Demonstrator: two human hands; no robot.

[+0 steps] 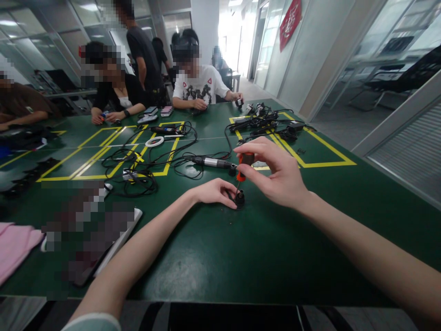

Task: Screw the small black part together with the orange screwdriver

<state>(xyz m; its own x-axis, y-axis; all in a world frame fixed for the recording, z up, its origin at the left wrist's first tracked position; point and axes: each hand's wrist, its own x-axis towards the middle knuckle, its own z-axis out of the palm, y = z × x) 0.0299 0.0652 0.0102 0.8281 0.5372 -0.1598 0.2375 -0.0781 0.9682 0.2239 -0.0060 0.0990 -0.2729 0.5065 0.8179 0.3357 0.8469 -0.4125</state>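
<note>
Near the middle of the green table, my right hand (280, 172) pinches the handle of a small red and black screwdriver (246, 161). The shaft points down and slightly left, its tip at a small black round part (240, 198) on the tabletop. My left hand (217, 192) is closed about the left side of that part, thumb and fingers steadying it. Where exactly the tip meets the part is too small to make out. Just beyond lies a black and silver cylindrical tool (213, 162) with a cable.
Black cables (138, 170) lie coiled at left centre, near a white ring (155, 141). Another cable heap (258, 123) is at the back right. Flat devices (117, 243) and pink cloth (17, 246) lie front left. People sit across the green table (193, 262), handling small parts.
</note>
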